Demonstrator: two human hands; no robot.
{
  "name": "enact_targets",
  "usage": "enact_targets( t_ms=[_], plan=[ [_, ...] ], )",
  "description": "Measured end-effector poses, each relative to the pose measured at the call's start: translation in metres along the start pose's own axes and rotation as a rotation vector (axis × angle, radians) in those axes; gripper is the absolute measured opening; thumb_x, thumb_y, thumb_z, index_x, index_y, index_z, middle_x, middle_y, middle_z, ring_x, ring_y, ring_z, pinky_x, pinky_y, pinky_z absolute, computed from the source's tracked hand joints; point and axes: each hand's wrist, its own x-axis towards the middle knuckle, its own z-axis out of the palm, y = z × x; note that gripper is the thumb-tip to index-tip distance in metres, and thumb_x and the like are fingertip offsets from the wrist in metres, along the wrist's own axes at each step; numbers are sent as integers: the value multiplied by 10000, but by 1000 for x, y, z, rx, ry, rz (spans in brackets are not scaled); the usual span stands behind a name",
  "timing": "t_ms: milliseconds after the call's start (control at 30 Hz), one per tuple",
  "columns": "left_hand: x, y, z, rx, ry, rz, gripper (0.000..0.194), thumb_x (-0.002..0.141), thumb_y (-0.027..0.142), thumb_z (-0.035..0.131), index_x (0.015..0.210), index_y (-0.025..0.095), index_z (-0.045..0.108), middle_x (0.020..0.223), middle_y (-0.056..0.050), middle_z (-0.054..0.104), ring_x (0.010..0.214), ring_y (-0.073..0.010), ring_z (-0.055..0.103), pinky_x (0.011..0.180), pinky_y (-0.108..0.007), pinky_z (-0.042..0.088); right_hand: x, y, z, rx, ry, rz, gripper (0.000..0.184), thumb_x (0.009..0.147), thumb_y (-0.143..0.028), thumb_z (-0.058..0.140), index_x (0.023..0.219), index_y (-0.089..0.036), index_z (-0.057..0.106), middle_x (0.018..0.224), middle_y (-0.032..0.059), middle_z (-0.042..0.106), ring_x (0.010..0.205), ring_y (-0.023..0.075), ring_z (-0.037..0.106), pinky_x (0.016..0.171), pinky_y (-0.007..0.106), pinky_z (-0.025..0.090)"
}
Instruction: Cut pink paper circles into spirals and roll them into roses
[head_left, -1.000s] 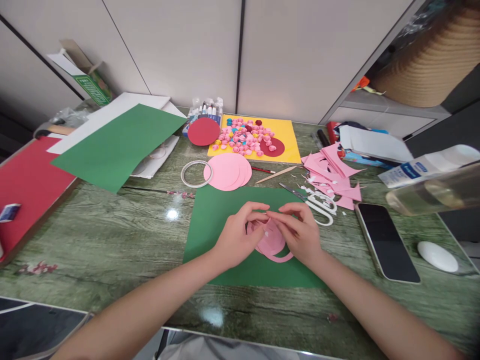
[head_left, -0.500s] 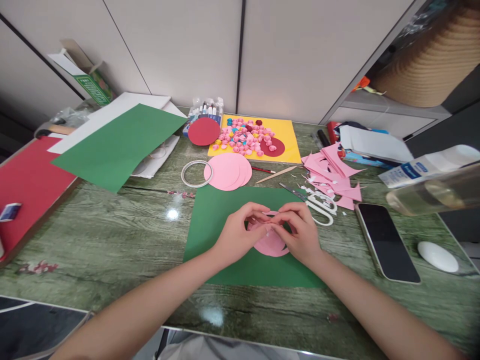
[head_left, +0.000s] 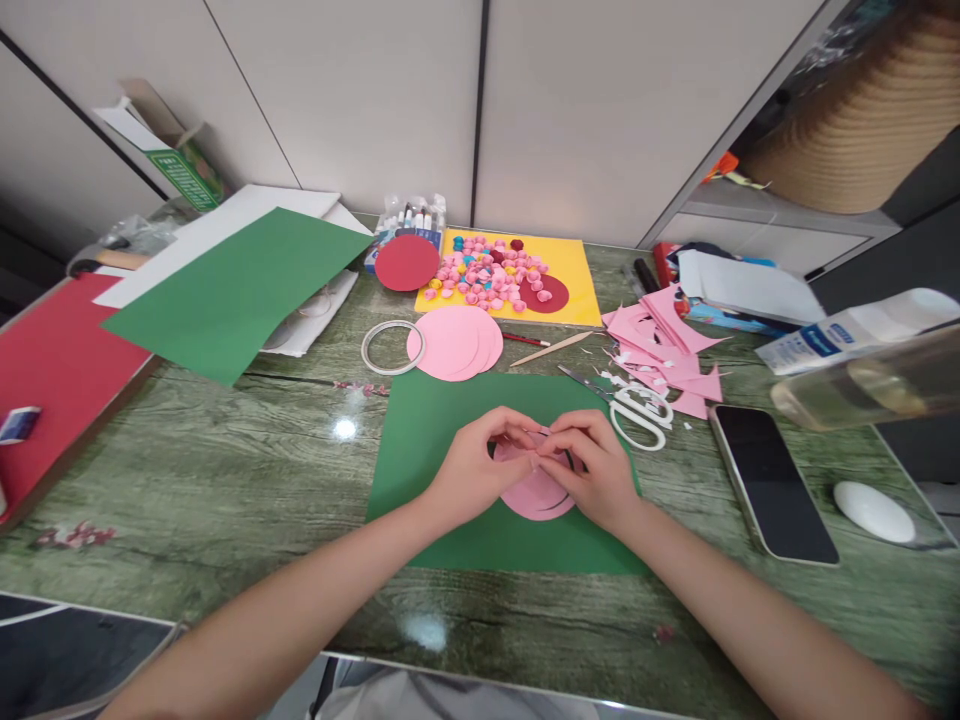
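Note:
A pink paper spiral [head_left: 536, 492], cut from a round piece, hangs below my fingers over a green sheet [head_left: 442, 545]. My left hand [head_left: 480, 460] pinches its upper part with thumb and fingers. From the other side, my right hand [head_left: 596, 465] grips the same strip, the fingertips of both hands nearly meeting. The fingers hide the very part being held. White-handled scissors [head_left: 641, 420] lie just beyond my right hand. Behind the hands, several pink paper circles [head_left: 450, 342] overlap next to a roll of tape [head_left: 393, 348].
Small rolled paper flowers [head_left: 487, 275] cover part of a yellow sheet [head_left: 577, 265] at the back. Pink scraps [head_left: 667, 345], a phone [head_left: 772, 485] and a white mouse [head_left: 874, 512] are on the right. A pencil [head_left: 525, 339] and wooden stick [head_left: 551, 349] lie mid-table.
The pink spiral's loops have shifted slightly down and left under my fingers. My right hand has moved a little to the left; both hands keep their pinch.

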Motion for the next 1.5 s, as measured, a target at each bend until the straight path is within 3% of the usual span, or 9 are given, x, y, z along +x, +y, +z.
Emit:
enact_targets(
  t_ms=[200,433,767,967,1167,1500],
  plan=[
    [2,-2,-1,-46,21,-39,248,703,108,598,942,150,548,788,-15,622,752,-117,566,723,-252,419,0,-1,-1,25,5,24,81,794,-183,622,849,-237,647,851,38,550,814,175,562,677,311,504],
    [2,-2,-2,-45,8,-14,257,711,114,593,959,162,541,786,-5,610,740,-108,547,720,-247,418,0,-2,-2,57,-47,-35,324,838,-103,533,1079,-294,634,912,47,576,844,164,584,685,305,523],
    [1,-4,0,-35,-15,-14,297,725,166,629,1006,168,531,865,-40,655,819,-135,584,782,-277,424,1,-1,-1,16,54,12,107,801,-156,613,837,-243,664,805,29,578,751,159,576,628,295,496],
    [0,-3,0,0,-63,-10,295,728,169,629,1013,159,552,899,-55,654,861,-155,597,775,-278,410,0,-1,-1,45,40,20,76,791,-186,620,727,-224,604,792,23,566,744,161,566,621,295,480],
    [-2,-1,1,44,-88,6,292,719,185,640,998,166,559,869,-42,651,831,-151,593,765,-276,408,0,-1,-1,74,5,5,85,775,-203,628,705,-224,585,791,22,568,733,163,563,623,297,473],
    [1,-2,1,-21,-22,-39,285,692,162,647,965,166,567,787,-21,637,769,-140,585,717,-263,406,0,-4,-1,35,-17,3,71,785,-178,612,745,-219,570,801,28,554,739,159,563,628,293,482]
  ],
)
